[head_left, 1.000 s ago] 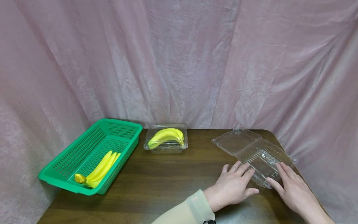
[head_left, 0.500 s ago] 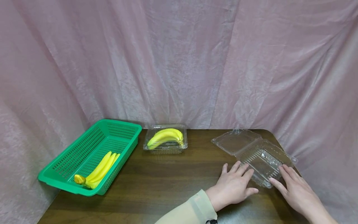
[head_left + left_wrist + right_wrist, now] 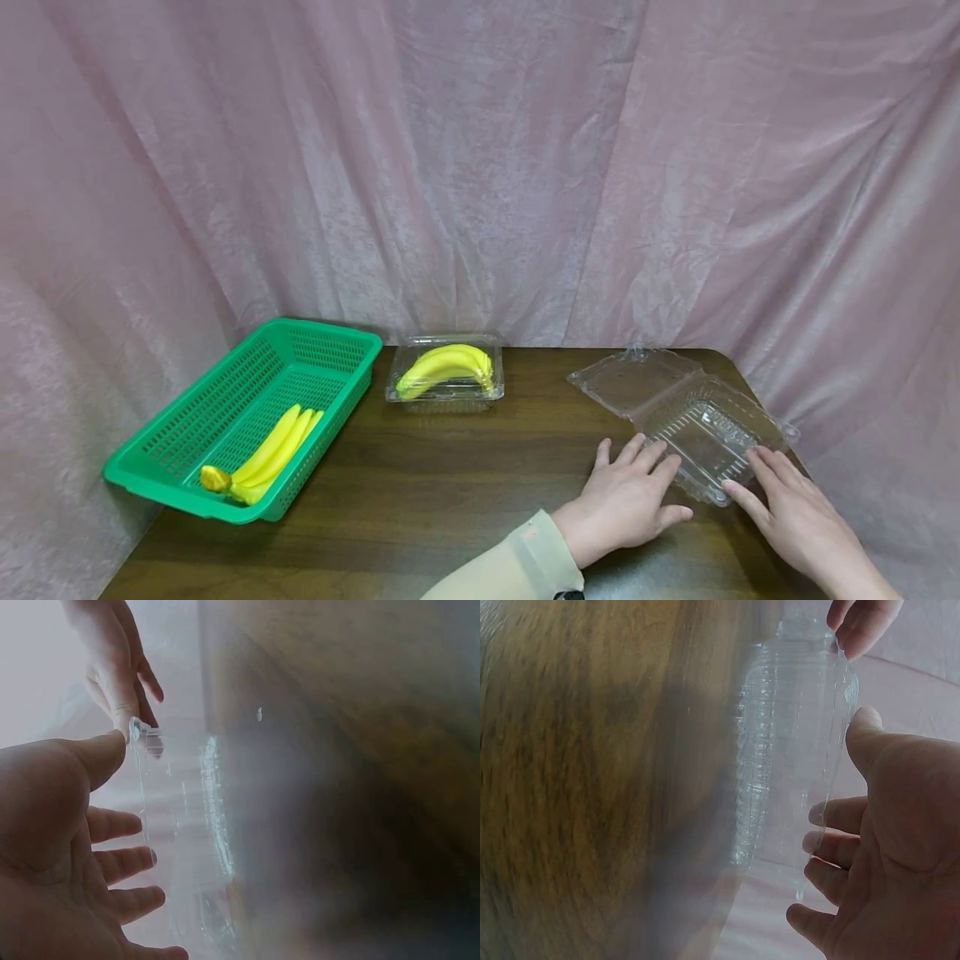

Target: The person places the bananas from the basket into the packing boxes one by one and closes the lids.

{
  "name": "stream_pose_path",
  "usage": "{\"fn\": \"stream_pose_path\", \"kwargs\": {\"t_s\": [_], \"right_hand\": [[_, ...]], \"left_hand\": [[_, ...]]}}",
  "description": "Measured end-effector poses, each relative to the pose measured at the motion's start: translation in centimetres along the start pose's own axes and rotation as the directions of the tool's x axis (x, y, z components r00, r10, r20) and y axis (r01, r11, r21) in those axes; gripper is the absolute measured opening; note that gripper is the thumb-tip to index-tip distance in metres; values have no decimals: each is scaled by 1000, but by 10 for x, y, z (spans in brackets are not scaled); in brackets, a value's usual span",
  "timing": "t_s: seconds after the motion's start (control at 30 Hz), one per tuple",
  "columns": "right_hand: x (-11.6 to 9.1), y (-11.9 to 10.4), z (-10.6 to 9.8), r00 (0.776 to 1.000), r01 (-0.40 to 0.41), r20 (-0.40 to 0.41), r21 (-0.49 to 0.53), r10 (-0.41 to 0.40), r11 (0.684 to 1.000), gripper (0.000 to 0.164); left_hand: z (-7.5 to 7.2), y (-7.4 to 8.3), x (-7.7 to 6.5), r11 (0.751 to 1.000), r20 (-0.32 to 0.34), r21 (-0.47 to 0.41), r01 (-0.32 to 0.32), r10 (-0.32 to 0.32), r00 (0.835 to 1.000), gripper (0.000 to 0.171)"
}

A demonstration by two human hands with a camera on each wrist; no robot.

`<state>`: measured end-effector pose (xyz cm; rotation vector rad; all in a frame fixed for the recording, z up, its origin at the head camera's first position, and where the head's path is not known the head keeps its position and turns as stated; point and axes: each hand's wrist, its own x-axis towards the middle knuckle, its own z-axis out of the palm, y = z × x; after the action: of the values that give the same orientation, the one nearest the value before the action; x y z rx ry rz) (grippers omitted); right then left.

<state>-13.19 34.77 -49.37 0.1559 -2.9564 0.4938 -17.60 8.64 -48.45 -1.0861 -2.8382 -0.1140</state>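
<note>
An open clear plastic clamshell box (image 3: 701, 429) lies on the right side of the table, its lid (image 3: 637, 379) folded back toward the curtain. Nothing shows inside its tray. My left hand (image 3: 624, 498) is at the tray's near left rim with fingers spread and fairly straight. At the right rim, my right hand (image 3: 804, 518) rests its fingertips lightly. Both wrist views show the tray wall, with the left fingers (image 3: 127, 864) and right fingers (image 3: 838, 844) extended along its edge. Neither hand grips the box; whether every fingertip touches is hard to tell.
A green plastic basket (image 3: 176, 417) at the left holds a bunch of yellow bananas (image 3: 266, 454). Farther back in the middle stands a closed clear clamshell (image 3: 401, 392) with bananas (image 3: 447, 367) inside. Pink curtains (image 3: 480, 167) hang behind the wooden table (image 3: 450, 500).
The right hand has shifted slightly right and down along the tray's rim. The left hand, the box and the basket stay nearly where they were.
</note>
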Motion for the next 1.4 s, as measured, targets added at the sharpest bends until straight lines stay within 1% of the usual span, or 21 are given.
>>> {"fn": "stream_pose_path", "kwargs": {"t_s": [0.23,0.43,0.63,0.87,1.0,1.17,1.4], "right_hand": [[0,-2,1,1000,2,0,12,-2,1000,75],[0,-5,2,1000,-6,27,10,5,1000,75],[-1,-8,6,1000,11,12,0,-11,1000,73],[-3,-18,5,999,2,43,17,-3,1000,75],[-6,-23,5,999,7,35,25,-8,1000,75],[-8,-30,6,998,11,56,30,-13,999,77],[-12,-37,10,998,38,38,34,-40,999,72]], "left_hand": [[-1,-5,-1,1000,-21,14,4,-3,1000,69],[-1,-10,-3,1000,-46,24,4,-3,999,68],[-3,-13,-4,1000,-52,18,6,-5,999,66],[-2,-21,-6,1000,-74,17,9,-8,997,63],[-4,-26,-7,1000,-77,19,8,-6,997,62],[-7,-31,-10,1000,-93,22,2,0,996,61],[-11,-38,-15,1000,-100,10,2,-1,995,60]]}}
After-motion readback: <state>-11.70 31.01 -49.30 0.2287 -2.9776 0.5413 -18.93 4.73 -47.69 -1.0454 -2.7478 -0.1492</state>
